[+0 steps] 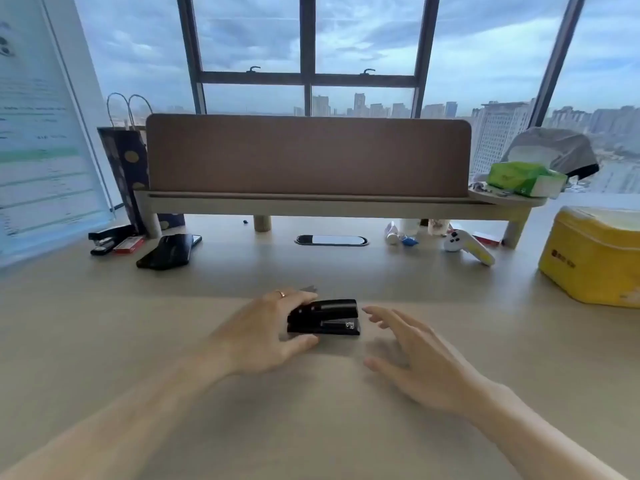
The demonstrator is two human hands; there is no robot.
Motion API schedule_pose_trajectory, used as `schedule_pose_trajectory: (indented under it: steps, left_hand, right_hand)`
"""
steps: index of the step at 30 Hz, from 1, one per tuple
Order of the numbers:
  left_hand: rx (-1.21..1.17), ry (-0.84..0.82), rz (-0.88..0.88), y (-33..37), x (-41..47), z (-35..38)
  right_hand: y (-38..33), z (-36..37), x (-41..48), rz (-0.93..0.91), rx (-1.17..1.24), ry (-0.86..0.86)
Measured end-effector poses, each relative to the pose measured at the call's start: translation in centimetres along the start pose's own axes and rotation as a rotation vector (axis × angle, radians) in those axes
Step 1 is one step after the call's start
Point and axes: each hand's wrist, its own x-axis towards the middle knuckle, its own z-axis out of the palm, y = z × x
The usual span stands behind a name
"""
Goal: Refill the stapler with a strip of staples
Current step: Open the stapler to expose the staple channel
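A small black stapler [329, 318] lies closed on the light wooden desk [311, 393], its metal nose pointing right. My left hand [266, 336] wraps its rear end, fingers over the top and thumb at the near side; a ring is on one finger. My right hand [415, 358] hovers just right of the stapler with fingers spread, not touching it. A small grey strip [309, 288], possibly staples, peeks out behind my left fingers. A red staple box [129, 244] lies at the far left.
A second black stapler [105, 237] and a dark phone [166, 251] lie at the back left. A monitor riser with a brown panel [308, 155] spans the back. A yellow tin [595, 258] stands at the right, a white and yellow controller [467, 245] near it.
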Motion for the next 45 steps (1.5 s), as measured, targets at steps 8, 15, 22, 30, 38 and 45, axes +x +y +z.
schedule_pose_trajectory:
  steps: [8, 15, 22, 30, 38, 45]
  left_hand:
    - [-0.008, 0.089, -0.019, -0.5, 2.0, 1.3]
    - [-0.038, 0.057, 0.035, 3.0, 4.7, 3.6]
    - [-0.092, 0.123, 0.074, 4.6, 2.5, 4.9]
    - [-0.420, 0.398, -0.001, 5.5, -1.3, 3.5]
    - [-0.813, 0.671, -0.137, 2.9, -3.7, 1.7]
    - [-1.019, 0.693, -0.501, -1.8, -6.4, 1.0]
  right_hand:
    - [0.2, 2.9, 3.9, 0.081, 0.200, 0.060]
    - [0.1, 3.4, 4.2, 0.129, 0.317, 0.065]
    - [-0.9, 2.9, 1.4, 0.112, 0.323, 0.055]
    - [-2.1, 3.2, -1.1, 0.094, 0.338, 0.059]
    - [-2.3, 3.3, -1.3, 0.075, 0.309, 0.071]
    - [-2.5, 3.2, -1.4, 0.058, 0.298, 0.089]
